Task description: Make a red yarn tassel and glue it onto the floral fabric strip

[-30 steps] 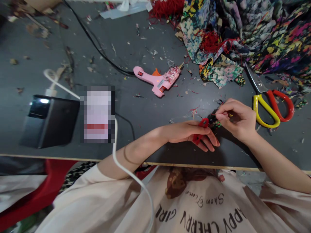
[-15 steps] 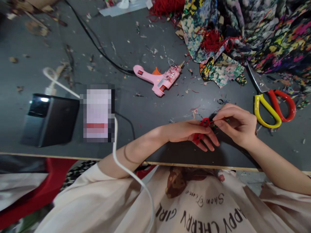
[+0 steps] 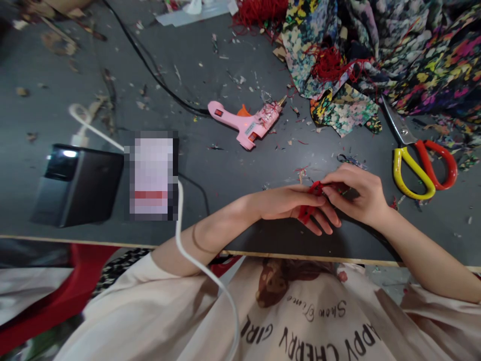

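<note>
Small red piece [image 3: 305,214] w/ dark spots, exact shape unclear: held over table [image 3: 233,170] nr front edge, pinched btwn thumb & fingers of L hand [image 3: 283,203], other fingers loosely spread. R hand [image 3: 358,193] curled, thumb & index at piece's upper end; can't tell if gripping. Beyond: pink glue gun [image 3: 244,124]; to R, scissors [image 3: 404,133], floral fabric [image 3: 345,108] w/ red thread [image 3: 326,64].

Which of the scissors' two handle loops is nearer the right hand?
The yellow loop, on the side facing the right hand; the red loop sits beyond it, farther from that hand.
</note>
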Tool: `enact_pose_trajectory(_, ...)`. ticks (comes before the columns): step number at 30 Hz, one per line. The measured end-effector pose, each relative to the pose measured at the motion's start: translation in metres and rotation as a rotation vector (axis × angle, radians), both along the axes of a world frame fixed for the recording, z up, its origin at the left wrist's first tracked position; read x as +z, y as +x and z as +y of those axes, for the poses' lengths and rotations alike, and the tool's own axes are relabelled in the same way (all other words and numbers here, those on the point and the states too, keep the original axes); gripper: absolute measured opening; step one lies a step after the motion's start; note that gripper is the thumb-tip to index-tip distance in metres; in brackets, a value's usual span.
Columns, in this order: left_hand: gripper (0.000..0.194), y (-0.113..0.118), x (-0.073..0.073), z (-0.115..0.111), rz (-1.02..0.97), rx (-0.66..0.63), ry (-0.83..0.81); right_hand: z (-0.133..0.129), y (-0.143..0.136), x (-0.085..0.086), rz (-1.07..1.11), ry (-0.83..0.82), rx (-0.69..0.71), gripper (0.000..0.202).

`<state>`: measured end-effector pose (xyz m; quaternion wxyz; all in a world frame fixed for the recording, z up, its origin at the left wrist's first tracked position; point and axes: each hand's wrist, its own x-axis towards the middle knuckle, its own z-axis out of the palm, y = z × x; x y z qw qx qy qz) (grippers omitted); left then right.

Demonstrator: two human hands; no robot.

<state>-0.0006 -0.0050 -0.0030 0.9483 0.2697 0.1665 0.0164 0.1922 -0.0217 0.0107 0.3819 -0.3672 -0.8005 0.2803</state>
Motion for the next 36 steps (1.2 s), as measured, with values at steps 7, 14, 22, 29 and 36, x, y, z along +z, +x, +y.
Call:
enact_pose_trajectory(7,0.038,-0.002,0.002,0.0,-0.017,-0.019,0.014,0.002,0.002,0.002,-0.091,-0.267,0.152,0.04)
enact_pose_trajectory(14,0.042,-0.003,0.005,0.002,-0.015,-0.08,0.063,0.008,0.002,0.0,0.006,-0.313,0.216,0.016)
enact_pose_trajectory(22,0.04,-0.004,0.006,0.003,-0.011,-0.068,0.051,0.008,0.003,0.003,0.052,-0.461,0.15,0.012)
enact_pose_trajectory(29,0.037,-0.004,0.004,0.003,-0.021,-0.037,0.035,0.009,0.005,0.008,0.331,-0.878,0.14,0.012)
enact_pose_trajectory(36,0.037,-0.003,0.004,0.003,-0.021,-0.038,0.041,0.012,0.007,0.005,0.527,-1.006,0.074,0.011)
